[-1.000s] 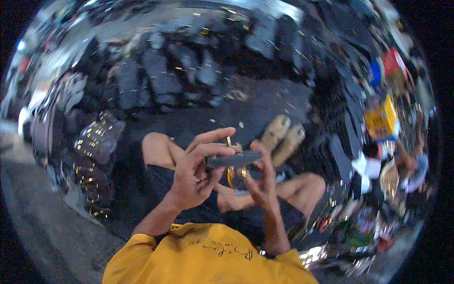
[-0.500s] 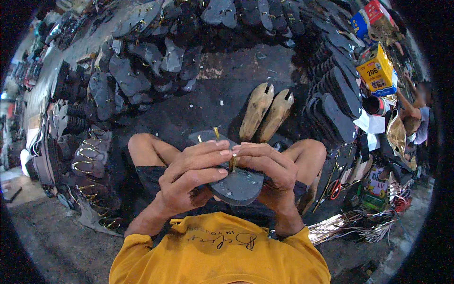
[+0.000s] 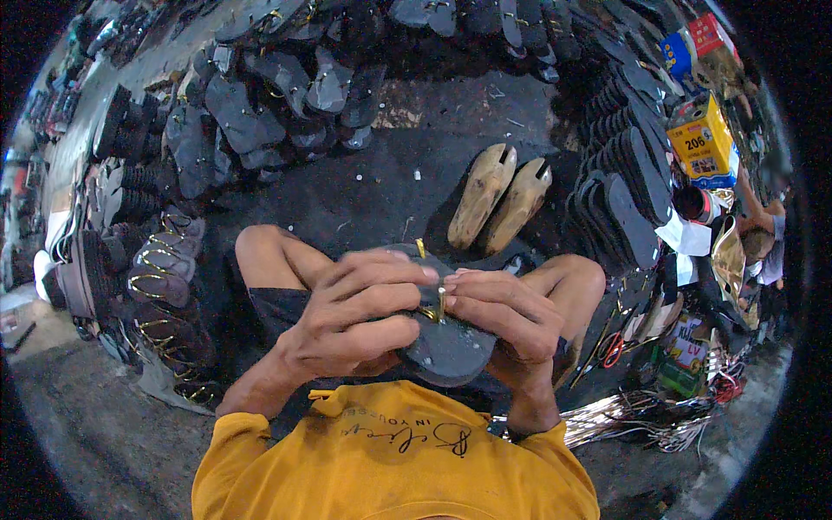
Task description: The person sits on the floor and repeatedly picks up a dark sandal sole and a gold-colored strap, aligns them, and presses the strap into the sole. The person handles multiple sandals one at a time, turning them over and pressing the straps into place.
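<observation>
Over my lap I hold a dark grey sandal sole [image 3: 446,360], its rounded end toward my body. Gold strap ends [image 3: 440,305] stick up from its middle, between my two hands. Another gold strap end [image 3: 421,249] shows at the far end of the sole. My left hand [image 3: 364,299] grips the sole from the left, fingers bent across its top. From the right, my right hand [image 3: 511,312] closes on the edge, its fingertips at the upright strap ends. Both thumbs are mostly hidden. Beyond my hands lie two wooden shoe lasts [image 3: 481,195] side by side.
Stacked dark soles [image 3: 620,199] stand at the right, near a yellow tin [image 3: 702,143]. Red-handled scissors [image 3: 612,351] and shiny strips [image 3: 624,420] lie nearer. Sandals with gold straps [image 3: 165,260] line the left; more soles [image 3: 238,113] lie behind. Another person [image 3: 763,234] is at far right.
My fingers have shifted on the sole, and the sole has moved slightly right. The gold strap ends at its middle show more than before. The whole view has shifted a little.
</observation>
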Tool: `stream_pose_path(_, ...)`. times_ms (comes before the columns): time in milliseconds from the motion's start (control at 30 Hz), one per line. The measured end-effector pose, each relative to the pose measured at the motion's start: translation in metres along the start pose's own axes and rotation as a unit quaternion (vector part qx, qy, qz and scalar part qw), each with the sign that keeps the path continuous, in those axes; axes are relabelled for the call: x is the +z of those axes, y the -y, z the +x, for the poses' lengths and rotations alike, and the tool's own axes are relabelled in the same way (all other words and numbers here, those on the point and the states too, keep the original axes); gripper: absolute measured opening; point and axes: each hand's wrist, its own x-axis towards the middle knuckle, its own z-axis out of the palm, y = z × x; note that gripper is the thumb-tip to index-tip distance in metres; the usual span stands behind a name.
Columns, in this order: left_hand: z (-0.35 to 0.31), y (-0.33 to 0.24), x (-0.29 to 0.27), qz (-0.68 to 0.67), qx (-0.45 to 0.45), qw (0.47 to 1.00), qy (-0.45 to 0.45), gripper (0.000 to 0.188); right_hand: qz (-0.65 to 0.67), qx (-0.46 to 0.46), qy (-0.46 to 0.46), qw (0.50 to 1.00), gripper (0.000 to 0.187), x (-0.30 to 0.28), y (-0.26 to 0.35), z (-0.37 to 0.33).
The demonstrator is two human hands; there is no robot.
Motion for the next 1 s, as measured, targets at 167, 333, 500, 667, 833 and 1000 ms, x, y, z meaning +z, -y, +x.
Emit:
stream_pose_path(167, -0.016, -0.003, 0.027, -0.080, -0.178, 0.980, -0.038, 0.046, 0.042, 0.140, -0.026, 0.989, 0.055, 0.013, 0.003, 0.003)
stream_pose_path(333, -0.020, 0.000, 0.031, -0.054, -0.172, 0.983, -0.028, 0.045, -0.031, 0.066, 0.077, 0.994, 0.050, -0.004, -0.018, 0.000)
stream_pose_path(500, -0.021, 0.040, 0.029, 0.034, -0.298, 0.953, -0.042, 0.046, 0.140, 0.324, -0.101, 0.930, 0.043, 0.028, -0.067, -0.038)
stream_pose_path(667, 0.008, 0.101, 0.008, -0.550, -0.388, 0.690, -0.267, 0.058, -0.264, 0.476, -0.068, 0.836, 0.100, 0.025, -0.210, -0.083)
stream_pose_path(833, -0.008, 0.115, -0.002, -0.563, -0.312, 0.626, -0.439, 0.059, 0.156, 0.461, -0.320, 0.813, 0.088, 0.006, -0.150, -0.060)
stream_pose_path(1000, -0.034, 0.122, -0.023, -0.425, -0.244, 0.683, -0.541, 0.064, 0.399, 0.414, -0.221, 0.788, 0.061, -0.010, -0.042, -0.081)
